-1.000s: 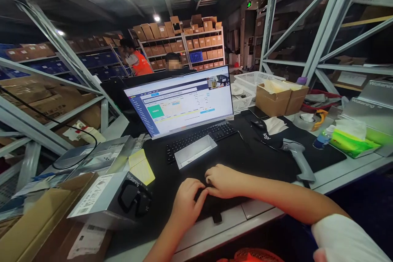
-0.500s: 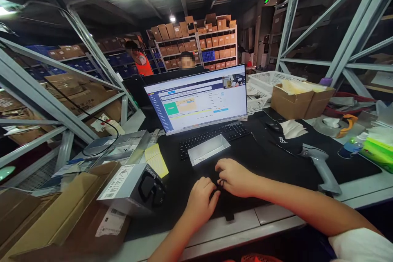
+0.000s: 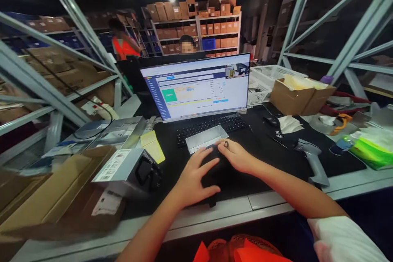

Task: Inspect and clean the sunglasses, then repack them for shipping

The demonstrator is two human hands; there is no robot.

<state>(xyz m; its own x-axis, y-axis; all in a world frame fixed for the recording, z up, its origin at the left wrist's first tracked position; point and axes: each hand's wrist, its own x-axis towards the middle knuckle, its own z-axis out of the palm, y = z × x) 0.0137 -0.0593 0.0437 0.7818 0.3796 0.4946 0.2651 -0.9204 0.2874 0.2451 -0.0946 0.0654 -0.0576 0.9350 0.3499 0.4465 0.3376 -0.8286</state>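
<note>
At six o'clock from the hands runs the pale table edge (image 3: 227,207). The left hand (image 3: 196,178) is now splayed, thumb well apart, where half a second ago its fingers were bunched against the right hand's. The right hand (image 3: 235,153) bends its fingers by a dark loop (image 3: 226,144), perhaps a ring or part of what is handled; whether they grip anything I cannot tell. A dark item, mostly hidden, seems to lie between the two sets of fingertips.

Both hands have moved toward twelve o'clock and overlap the near edge of the pale tray (image 3: 208,135); the handling appears to have shifted from the mat to the tray. The grey box (image 3: 127,174) stays at nine o'clock. Beyond the tray, at twelve, are the keyboard (image 3: 202,127) and then the lit monitor (image 3: 196,90).
</note>
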